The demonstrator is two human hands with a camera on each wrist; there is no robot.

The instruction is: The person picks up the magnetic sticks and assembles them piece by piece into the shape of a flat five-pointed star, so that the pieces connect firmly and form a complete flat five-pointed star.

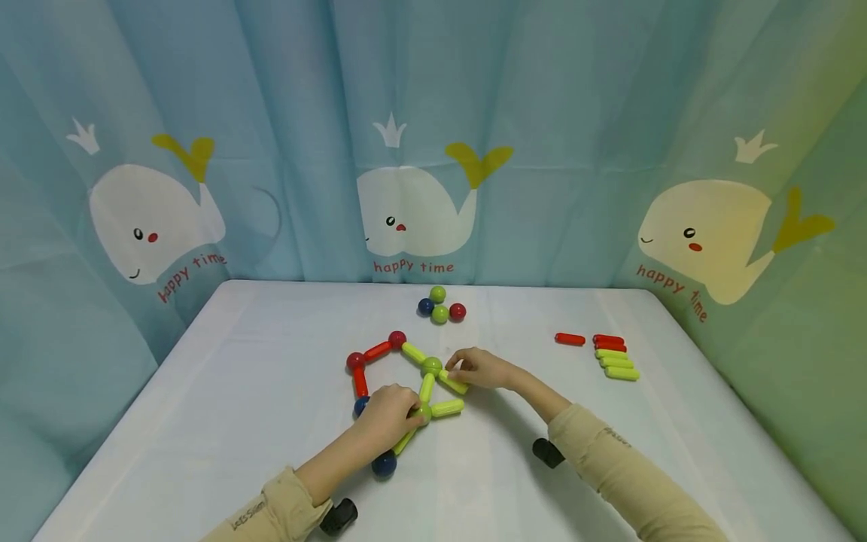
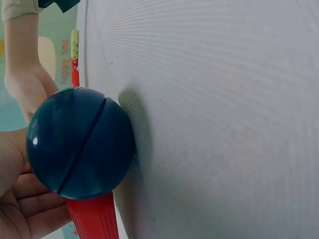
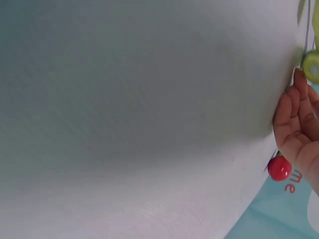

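On the white table lies a shape built from magnetic sticks and balls. Red sticks (image 1: 360,382) and red balls (image 1: 355,361) form its far left side, and yellow-green sticks (image 1: 427,388) its right. My left hand (image 1: 384,415) grips the near green ball (image 1: 424,413), partly covering it. A dark blue ball (image 2: 82,144) with a red stick (image 2: 94,219) stands large before that hand in the left wrist view. My right hand (image 1: 482,369) pinches a yellow-green stick (image 1: 455,384) beside the far green ball (image 1: 431,366). Another yellow-green stick (image 1: 448,408) points right from the near green ball.
Several loose balls, among them a red one (image 1: 457,312), sit at the table's back. To the right lie a single red stick (image 1: 570,339) and a row of red and yellow-green sticks (image 1: 618,361). A whale-print curtain (image 1: 420,211) hangs behind the table.
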